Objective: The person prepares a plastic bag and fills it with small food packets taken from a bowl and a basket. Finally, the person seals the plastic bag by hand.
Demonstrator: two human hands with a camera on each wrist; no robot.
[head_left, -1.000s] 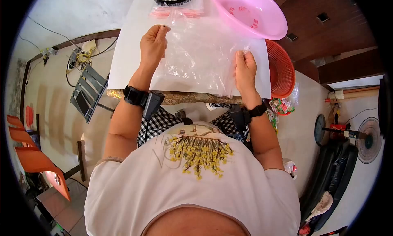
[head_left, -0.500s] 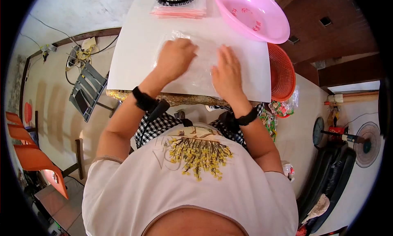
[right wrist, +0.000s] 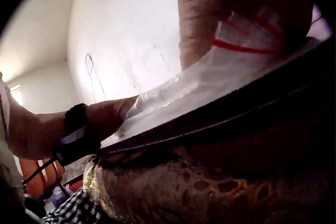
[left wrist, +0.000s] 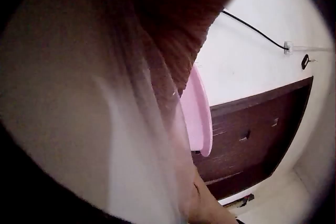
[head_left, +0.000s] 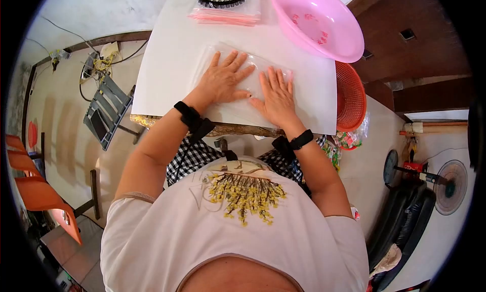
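Observation:
A clear plastic bag (head_left: 259, 64) lies flat on the white table (head_left: 167, 64) in front of me. My left hand (head_left: 223, 82) presses on its left part, palm down with the fingers spread. On the right part rests my right hand (head_left: 278, 97), its fingers straight and pointing away from me. The two thumbs point toward each other over the middle of the bag. In the right wrist view a red stripe (right wrist: 244, 49) runs along the bag near the hand. The hands cover much of the bag.
Beyond the bag, a black beaded headband (head_left: 223, 2) lies on a stack of clear bags with pink edges (head_left: 225, 17). A pink basin (head_left: 324, 21) stands at the back right. Beside the table's right edge is a red basket (head_left: 350, 97). A folding chair (head_left: 109, 112) stands left.
The hands held the bag stretched up between them, then lowered it onto the table and moved inward. Now they lie flat on it with fingers spread.

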